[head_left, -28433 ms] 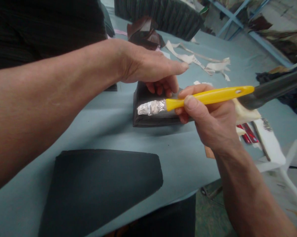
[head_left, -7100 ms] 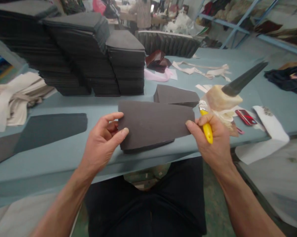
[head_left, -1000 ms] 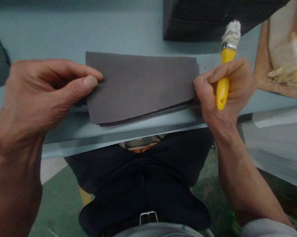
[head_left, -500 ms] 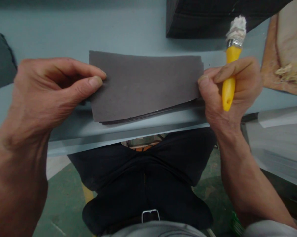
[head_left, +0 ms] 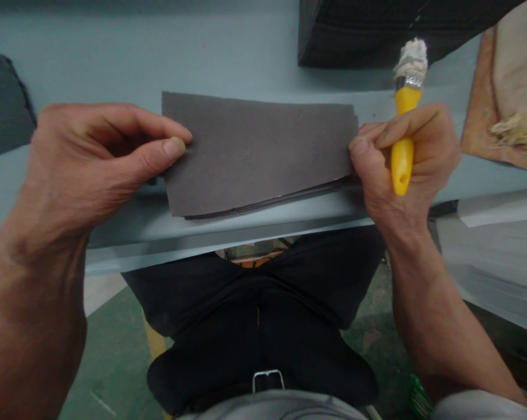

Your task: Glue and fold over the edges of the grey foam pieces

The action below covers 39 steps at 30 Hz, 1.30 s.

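A small stack of dark grey rectangular sheets [head_left: 263, 151] is held between my hands above the front of the table, its lower edges slightly fanned. My left hand [head_left: 101, 157] pinches the left edge between thumb and fingers. At the right edge, my right hand [head_left: 412, 151] grips the stack with thumb and bent fingers. That same hand also keeps a yellow-handled brush [head_left: 405, 116] upright against the palm, its bristles caked with a whitish paste. What the sheets are made of, I cannot tell.
A dark block-like pile [head_left: 377, 35] stands at the back of the pale blue table [head_left: 228, 46]. Dark grey material [head_left: 4, 105] lies at the far left. On the right is a brown board [head_left: 477, 111] with dried yellowish residue. The table's front edge runs just before my lap.
The brush has tipped and shifted slightly left and its bristle end is lower. The stack's right end has moved a little left with my right hand; both hands keep their grip.
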{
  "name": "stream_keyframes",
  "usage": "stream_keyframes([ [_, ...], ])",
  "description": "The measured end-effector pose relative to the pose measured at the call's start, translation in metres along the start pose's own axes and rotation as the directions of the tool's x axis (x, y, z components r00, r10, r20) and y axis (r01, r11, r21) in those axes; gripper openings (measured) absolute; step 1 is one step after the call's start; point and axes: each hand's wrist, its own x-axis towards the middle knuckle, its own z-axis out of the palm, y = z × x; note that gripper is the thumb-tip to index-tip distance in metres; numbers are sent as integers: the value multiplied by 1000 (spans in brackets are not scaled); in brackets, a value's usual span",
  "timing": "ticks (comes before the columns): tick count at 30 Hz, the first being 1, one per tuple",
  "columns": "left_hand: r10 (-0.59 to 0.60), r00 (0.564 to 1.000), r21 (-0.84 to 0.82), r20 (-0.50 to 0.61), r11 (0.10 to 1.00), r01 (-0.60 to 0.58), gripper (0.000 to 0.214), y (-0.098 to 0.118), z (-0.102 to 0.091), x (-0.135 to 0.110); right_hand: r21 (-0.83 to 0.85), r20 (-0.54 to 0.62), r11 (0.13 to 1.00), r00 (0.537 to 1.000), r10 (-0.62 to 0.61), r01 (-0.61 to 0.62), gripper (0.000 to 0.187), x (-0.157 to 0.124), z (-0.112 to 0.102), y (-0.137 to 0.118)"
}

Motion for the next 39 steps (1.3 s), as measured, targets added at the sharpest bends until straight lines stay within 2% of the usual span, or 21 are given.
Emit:
stream_keyframes([
  [4,-21,1000,-2,8,1000,21,48,3,1,-1,-5,13,1000,1000,7,-7,27,0,0,3],
  [8,-23,1000,-32,-17,999,22,39,4,1,-2,10,-22,1000,1000,3,-3,25,-1,2,4],
  [21,-4,1000,-15,7,1000,4,38,5,1,-2,13,-43,1000,999,-8,8,19,1,5,0],
  [36,-18,1000,1,-8,1000,18,29,11,5,-3,8,-58,998,997,55,-55,27,0,6,1],
  [39,-21,1000,2,6,1000,21,27,15,5,-5,-11,-57,1000,998,29,-29,31,0,4,2],
])
